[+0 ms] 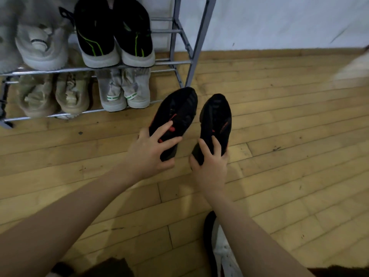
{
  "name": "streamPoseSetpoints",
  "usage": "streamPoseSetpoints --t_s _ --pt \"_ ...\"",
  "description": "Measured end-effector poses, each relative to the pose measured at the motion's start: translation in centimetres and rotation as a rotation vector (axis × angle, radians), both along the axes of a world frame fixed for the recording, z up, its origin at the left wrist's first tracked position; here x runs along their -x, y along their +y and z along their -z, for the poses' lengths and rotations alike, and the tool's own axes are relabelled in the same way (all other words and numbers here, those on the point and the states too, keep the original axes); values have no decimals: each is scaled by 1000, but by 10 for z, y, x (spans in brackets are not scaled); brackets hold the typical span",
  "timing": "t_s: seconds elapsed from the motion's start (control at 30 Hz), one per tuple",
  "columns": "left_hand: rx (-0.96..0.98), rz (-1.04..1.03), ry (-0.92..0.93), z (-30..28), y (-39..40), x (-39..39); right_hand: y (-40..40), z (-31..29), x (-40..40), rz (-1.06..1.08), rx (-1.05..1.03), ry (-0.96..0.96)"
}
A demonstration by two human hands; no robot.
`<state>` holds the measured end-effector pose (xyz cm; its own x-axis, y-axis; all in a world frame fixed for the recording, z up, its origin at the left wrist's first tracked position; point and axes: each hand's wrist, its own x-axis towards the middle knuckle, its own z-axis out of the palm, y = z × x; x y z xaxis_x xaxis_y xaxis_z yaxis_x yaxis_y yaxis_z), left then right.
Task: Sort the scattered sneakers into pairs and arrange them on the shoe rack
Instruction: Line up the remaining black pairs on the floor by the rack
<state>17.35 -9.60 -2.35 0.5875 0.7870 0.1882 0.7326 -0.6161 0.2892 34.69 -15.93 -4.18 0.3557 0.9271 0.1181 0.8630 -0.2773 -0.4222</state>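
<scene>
Down by the camera, a black-and-white shoe point(214, 246) sits on the wood floor point(289, 156) under the right forearm. Both arms reach forward. Left hand point(151, 148) clamps the heel of one black sneaker point(176, 114), fingers point(163, 127) splayed across its red laces, thumb underneath. Right hand point(209, 164) grips the heel of its match point(216, 118), fingers curled over the collar. Toes point away, the two close but apart, just right of the rack point(190, 50). Four pairs fill two shelves: black-green point(113, 35), white point(43, 43), beige point(54, 94), grey point(124, 90).
</scene>
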Motion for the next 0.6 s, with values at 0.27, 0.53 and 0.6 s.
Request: streamPoseSetpoints --t_s 0.27,0.53,0.6 --pt "-178 180 -92 -97 28 -33 1 -97 -21 150 -249 -28" --pt "-422 205 -264 -223 40 -35 16 -217 -15 162 -537 -104" --pt "-480 187 -259 -251 44 -27 21 -242 -9 131 -620 -110"
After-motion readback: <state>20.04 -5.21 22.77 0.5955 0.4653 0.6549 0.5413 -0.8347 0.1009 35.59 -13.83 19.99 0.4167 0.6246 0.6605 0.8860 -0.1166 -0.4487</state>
